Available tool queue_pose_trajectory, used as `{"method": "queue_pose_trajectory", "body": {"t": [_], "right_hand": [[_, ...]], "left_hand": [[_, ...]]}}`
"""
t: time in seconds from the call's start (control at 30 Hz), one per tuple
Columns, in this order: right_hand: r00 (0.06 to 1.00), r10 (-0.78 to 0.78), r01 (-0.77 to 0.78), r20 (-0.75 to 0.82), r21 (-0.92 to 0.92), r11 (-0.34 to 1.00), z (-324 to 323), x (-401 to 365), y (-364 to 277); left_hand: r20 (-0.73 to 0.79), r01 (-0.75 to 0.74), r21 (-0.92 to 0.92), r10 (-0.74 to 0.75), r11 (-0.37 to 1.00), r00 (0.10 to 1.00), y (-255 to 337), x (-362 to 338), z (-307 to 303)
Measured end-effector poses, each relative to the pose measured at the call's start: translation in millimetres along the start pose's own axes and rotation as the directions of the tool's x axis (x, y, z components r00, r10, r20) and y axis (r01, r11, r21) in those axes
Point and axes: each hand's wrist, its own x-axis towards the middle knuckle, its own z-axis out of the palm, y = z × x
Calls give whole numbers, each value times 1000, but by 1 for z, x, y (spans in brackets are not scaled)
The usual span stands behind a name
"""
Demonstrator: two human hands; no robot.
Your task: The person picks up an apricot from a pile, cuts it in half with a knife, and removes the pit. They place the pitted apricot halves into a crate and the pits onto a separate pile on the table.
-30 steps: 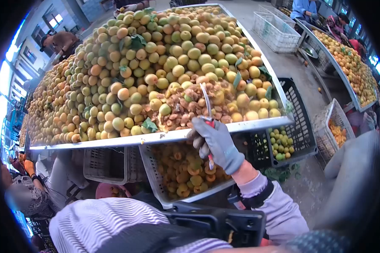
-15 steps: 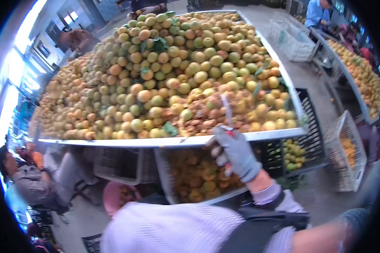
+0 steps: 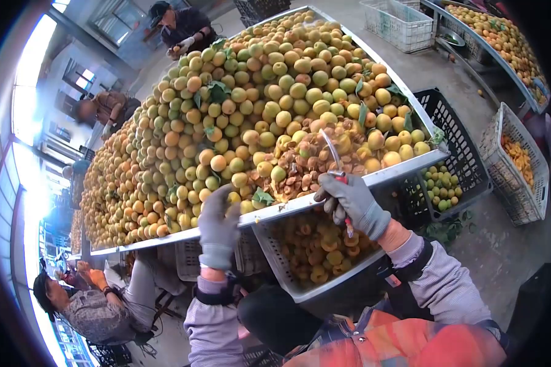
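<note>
My right hand (image 3: pixel 356 200), in a grey glove, is closed round the red handle of a small curved knife (image 3: pixel 332 148), its blade pointing up and away from me. Beyond the blade lies a patch of brown apricot pits (image 3: pixel 306 165) on the table. My left hand (image 3: pixel 217 227), gloved too, reaches over the table's white rim (image 3: pixel 281 211), fingers apart and slightly blurred, beside a yellow apricot (image 3: pixel 234 197). A large heap of yellow-green apricots (image 3: pixel 251 104) covers the tabletop. Below the rim, between my arms, a crate (image 3: pixel 294 287) holds cut apricots (image 3: pixel 324 244).
A black crate (image 3: pixel 462 147) with green fruit (image 3: pixel 442 188) stands at the right corner. Farther right is a white crate (image 3: pixel 514 165) with orange pieces. Another person (image 3: pixel 104 303) sits at the left; others (image 3: pixel 180 30) work across the table. A second fruit table (image 3: pixel 502 33) stands back right.
My left hand has come into view and up to the apricots at the rim. My right hand still grips the knife. The view has turned, showing more of my arms and the crate.
</note>
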Motion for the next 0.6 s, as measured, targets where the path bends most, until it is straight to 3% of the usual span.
{"method": "queue_pose_trajectory", "body": {"t": [0.03,0.07,0.1,0.17,0.2,0.43,0.5,0.6], "right_hand": [[1000,-11,11,12,0,1000,2,1,1],[999,-22,22,25,-3,1000,5,2,1],[999,-29,29,20,-2,1000,7,1,0],[999,-4,7,49,-71,997,9,-1,-2],[998,0,4,61,-73,997,9,0,-1],[999,6,-5,48,-38,999,5,-2,-5],[999,-13,13,44,3,1000,6,-5,-9],[995,31,-29,98,-17,999,6,-6,-8]], "left_hand": [[-83,-53,268,78,962,994,-42,9,-11],[-90,109,431,-78,896,993,-32,9,-19],[-88,100,429,-69,897,994,-41,10,-21],[-32,79,689,-79,721,996,-61,16,-18],[-9,109,656,-137,747,991,-63,18,-15],[-33,81,736,-84,672,996,-85,25,-4],[-2,112,656,-147,746,989,-88,27,-7],[-18,66,640,-70,766,997,-85,27,-9]]}}
